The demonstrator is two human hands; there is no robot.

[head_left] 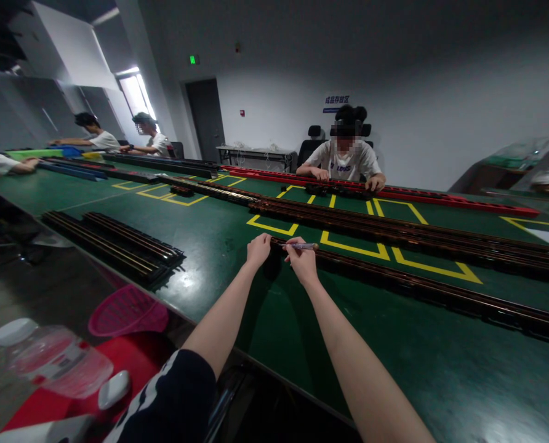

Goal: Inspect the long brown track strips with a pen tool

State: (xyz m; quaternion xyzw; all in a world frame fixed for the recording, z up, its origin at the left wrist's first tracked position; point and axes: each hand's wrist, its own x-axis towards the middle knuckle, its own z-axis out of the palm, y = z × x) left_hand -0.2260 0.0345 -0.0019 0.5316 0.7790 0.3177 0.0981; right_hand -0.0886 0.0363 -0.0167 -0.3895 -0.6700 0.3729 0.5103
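Fingers of my left hand (258, 249) are closed on the near end of a long dark rail-like strip (394, 280), which runs off to the right across the green table. Close beside it, my right hand (302, 261) pinches a slim pen-like tool (306, 246). The tool lies almost level, its thicker end out to the right and its other end towards the strip's end by my left hand. Its tip is too small to make out.
More dark strips (348, 215) run parallel behind my hands, over yellow tape outlines. Bundled strips (112, 246) lie at the left table edge. Across the table a person (346, 154) works at a red rail (463, 200). A pink basket (129, 311) and a bottle (60, 360) are below left.
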